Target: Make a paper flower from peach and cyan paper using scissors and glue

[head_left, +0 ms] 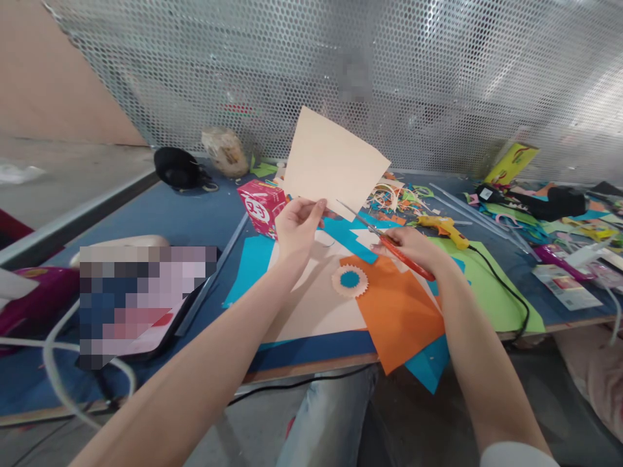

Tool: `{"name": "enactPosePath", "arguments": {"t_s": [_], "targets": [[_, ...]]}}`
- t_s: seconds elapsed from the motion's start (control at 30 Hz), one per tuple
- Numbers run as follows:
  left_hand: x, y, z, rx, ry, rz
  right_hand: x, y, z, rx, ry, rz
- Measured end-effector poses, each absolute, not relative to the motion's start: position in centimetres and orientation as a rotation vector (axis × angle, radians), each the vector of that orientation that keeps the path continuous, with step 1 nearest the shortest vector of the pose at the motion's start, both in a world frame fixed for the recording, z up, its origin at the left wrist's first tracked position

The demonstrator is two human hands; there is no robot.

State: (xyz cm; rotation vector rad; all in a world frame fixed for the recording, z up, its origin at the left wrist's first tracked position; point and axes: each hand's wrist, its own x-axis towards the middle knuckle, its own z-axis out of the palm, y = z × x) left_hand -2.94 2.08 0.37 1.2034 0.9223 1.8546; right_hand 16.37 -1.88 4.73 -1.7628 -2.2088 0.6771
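Observation:
A cream sheet of paper [335, 159] is raised above the table, its lower edge pinched by my left hand [302, 220]. In my right hand [411, 246] is a pair of scissors with orange handles [402, 251]; the blades point up and left toward the sheet's bottom edge. Whether the blades touch the paper, I cannot tell. Below my hands lies a round paper piece [363, 287] with a toothed cream rim and a blue centre. It rests on a larger cream sheet [311, 311], beside an orange sheet [399, 318].
A yellow glue gun [442, 229] with a black cord lies right, by green paper [506, 298]. Paper scraps [394, 198] pile up at the back. Left are a pink box [263, 206] and a phone [146, 305]. A perforated metal panel [341, 58] stands behind the table.

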Motion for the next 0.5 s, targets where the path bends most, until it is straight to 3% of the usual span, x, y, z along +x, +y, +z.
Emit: {"name": "enactPosePath", "arguments": {"t_s": [0.5], "targets": [[-2.94,2.14,0.23,1.211,0.920,1.848,16.37,-2.13,4.83,-1.768,-2.208,0.691]]}}
